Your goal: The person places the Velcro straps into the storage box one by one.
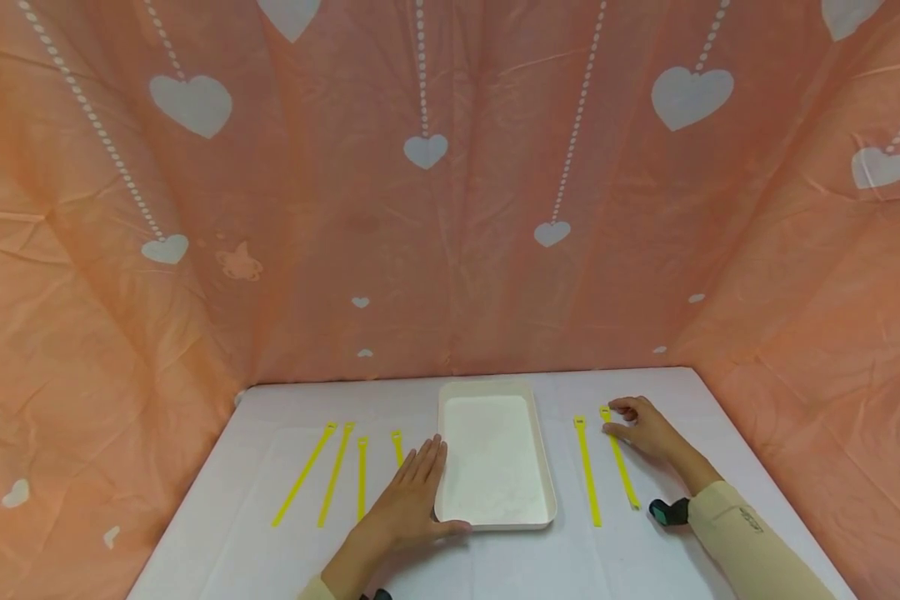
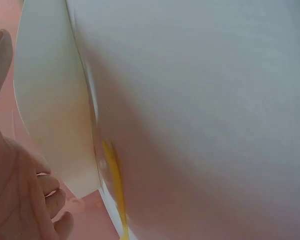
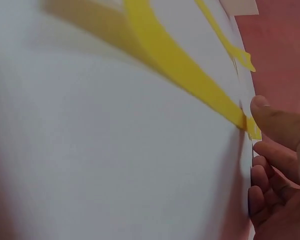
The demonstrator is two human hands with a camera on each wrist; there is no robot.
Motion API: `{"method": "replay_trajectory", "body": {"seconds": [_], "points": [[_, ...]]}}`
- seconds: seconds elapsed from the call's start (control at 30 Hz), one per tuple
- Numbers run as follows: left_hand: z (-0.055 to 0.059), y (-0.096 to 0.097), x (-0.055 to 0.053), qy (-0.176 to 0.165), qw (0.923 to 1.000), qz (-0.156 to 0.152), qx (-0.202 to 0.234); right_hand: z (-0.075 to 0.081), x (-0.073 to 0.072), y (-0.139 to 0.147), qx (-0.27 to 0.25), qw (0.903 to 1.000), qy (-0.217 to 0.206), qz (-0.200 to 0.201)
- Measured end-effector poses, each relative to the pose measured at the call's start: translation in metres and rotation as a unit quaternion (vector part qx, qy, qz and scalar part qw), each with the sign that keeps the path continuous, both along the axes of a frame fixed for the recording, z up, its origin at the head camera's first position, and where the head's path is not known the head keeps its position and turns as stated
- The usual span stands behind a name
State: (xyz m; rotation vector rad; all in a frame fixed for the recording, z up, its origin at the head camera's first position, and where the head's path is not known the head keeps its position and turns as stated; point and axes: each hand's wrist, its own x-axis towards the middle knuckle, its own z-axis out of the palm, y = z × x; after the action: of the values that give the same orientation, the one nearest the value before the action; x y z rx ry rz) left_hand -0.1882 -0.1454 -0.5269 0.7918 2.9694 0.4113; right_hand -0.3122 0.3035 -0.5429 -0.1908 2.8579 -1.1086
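My left hand [image 1: 411, 504] rests at the left side of a shallow white tray [image 1: 441, 417], fingers straight along its edge and thumb at the near left corner. In the left wrist view its palm [image 2: 20, 200] faces the tray's outer wall [image 2: 55, 105]. At the right, my right hand [image 1: 648, 433] is at the slotted head of a yellow strap [image 1: 622, 471]. Its thumb [image 3: 280, 122] and index finger stand apart on either side of that head, not visibly pinching it. The strap's body bows above its shadow in the right wrist view.
Another yellow strap [image 1: 588, 475] lies between the tray and my right hand. Several more, including a slanted yellow strap [image 1: 303, 475], lie left of the tray, one partly hidden by my left hand. An orange heart-patterned cloth [image 1: 480, 292] walls the white table [image 1: 217, 533] behind and at both sides.
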Motion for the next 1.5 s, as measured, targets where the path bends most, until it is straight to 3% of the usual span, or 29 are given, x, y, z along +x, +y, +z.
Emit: {"method": "replay_trajectory", "body": {"seconds": [0.23, 0.43, 0.83, 1.23, 1.5], "points": [[-0.004, 0.001, -0.001, -0.019, 0.9997, 0.011, 0.004, -0.001, -0.001, -0.001, -0.019, 0.9992, -0.01, -0.033], [0.0, 0.003, -0.002, -0.044, 0.9987, 0.022, 0.013, -0.002, 0.0, -0.003, -0.006, 0.999, -0.005, -0.045], [0.0, 0.006, -0.002, -0.051, 0.9985, 0.019, 0.006, 0.005, 0.003, -0.005, -0.01, 0.9967, -0.041, -0.069], [0.006, 0.007, 0.0, -0.072, 0.9967, 0.016, 0.034, 0.003, 0.002, 0.003, -0.024, 0.997, -0.042, -0.061], [0.0, 0.005, 0.001, -0.05, 0.9979, 0.009, 0.04, -0.001, 0.002, 0.008, -0.043, 0.9968, -0.037, -0.055]]}}
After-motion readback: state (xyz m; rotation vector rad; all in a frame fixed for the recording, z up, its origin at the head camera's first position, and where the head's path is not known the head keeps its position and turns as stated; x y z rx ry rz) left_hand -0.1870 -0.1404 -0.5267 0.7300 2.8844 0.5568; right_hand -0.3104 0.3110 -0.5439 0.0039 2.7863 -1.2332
